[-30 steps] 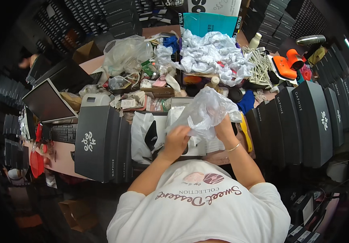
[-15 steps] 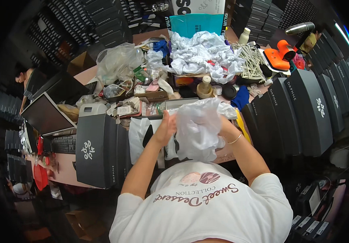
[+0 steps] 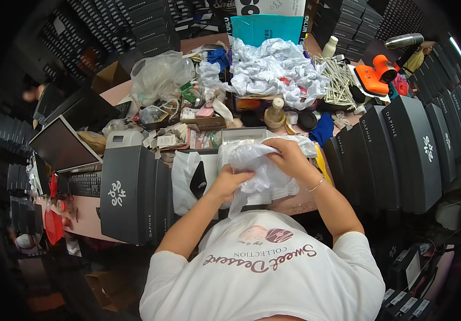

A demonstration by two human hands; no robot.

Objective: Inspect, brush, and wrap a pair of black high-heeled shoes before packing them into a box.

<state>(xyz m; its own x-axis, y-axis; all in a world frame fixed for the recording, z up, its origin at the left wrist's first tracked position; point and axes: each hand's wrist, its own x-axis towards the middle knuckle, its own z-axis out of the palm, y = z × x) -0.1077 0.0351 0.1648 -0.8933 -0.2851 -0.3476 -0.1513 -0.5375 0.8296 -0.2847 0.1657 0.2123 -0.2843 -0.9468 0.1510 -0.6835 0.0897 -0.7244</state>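
Observation:
Between my hands is a sheet of crumpled white tissue paper (image 3: pixel 249 160), bunched up over the near edge of the table. My left hand (image 3: pixel 227 184) is closed on its lower left part, thumb pointing inward. My right hand (image 3: pixel 289 158) grips its upper right part with bent fingers. Behind and below the paper lies an open grey box (image 3: pixel 244 134) with white lining, partly hidden by the sheet. To the left of my left hand, more white paper (image 3: pixel 185 184) lies around a black object (image 3: pixel 198 179) whose kind I cannot make out.
Dark shoe boxes stand upright at left (image 3: pixel 126 198) and right (image 3: pixel 410 155). Further back are a carton heaped with crumpled paper (image 3: pixel 273 67), a bundle of pale sticks (image 3: pixel 337 80), an orange device (image 3: pixel 372 77), a bottle (image 3: pixel 275 115) and a monitor (image 3: pixel 64 147).
The tissue paper was spread wide and upright between my hands; now it is bunched smaller and lower. My right hand has come inward over its top, and my left hand has closed on it.

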